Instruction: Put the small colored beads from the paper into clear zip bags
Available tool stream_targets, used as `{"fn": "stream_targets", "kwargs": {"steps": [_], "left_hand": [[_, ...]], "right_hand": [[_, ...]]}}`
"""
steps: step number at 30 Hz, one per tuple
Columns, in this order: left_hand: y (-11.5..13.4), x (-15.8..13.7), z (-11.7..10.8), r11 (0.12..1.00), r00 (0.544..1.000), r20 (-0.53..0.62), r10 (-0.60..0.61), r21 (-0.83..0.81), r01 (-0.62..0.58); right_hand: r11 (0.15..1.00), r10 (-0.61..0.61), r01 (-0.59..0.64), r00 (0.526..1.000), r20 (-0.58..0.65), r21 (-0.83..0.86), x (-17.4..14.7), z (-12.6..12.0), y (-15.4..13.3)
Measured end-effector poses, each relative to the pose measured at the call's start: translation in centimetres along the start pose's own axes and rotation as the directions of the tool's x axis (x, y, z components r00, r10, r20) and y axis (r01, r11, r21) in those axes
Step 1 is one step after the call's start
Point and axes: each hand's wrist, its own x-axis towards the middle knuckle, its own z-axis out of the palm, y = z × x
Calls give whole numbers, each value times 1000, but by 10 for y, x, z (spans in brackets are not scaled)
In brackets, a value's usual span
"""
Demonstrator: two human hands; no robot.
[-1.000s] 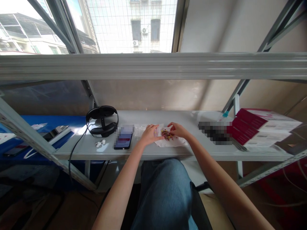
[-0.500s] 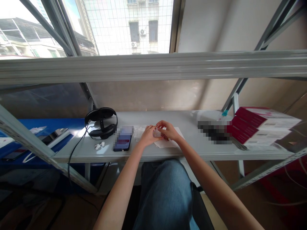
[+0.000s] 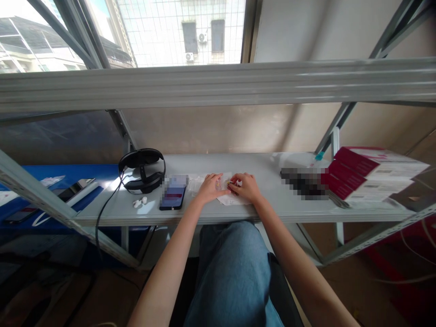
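the grey shelf lies under both hands; red-and-white boxes are stacked well right of them, a black headset far left, a phone nearer left. a white sheet spreads beneath and between them. the left hand curves wide, thumb apart; the right hand is narrower, fingertips at small dark-red pieces between the hands. i cannot tell whether either grips anything.
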Motion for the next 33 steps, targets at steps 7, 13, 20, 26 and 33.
{"fn": "stream_targets", "kwargs": {"steps": [7,13,20,26,33], "left_hand": [[1,0,0,1000,1000,-7,0,-22,0],[2,0,-1,1000,1000,-10,-9,-27,9],[3,0,0,999,1000,-13,-7,-49,7],[4,-1,1,990,997,-26,-66,-126,62],[5,-3,1,971,992,-76,-101,-225,82]], "right_hand": [[999,-15,16,1000,26,-30,-1,1,1],[1000,-9,10,1000,-23,20,0,2,5],[951,65,-21,989,-134,310,9,1,-7],[959,2,8,999,-37,283,14,11,-28],[946,-25,46,997,-71,320,18,3,-16]]}}
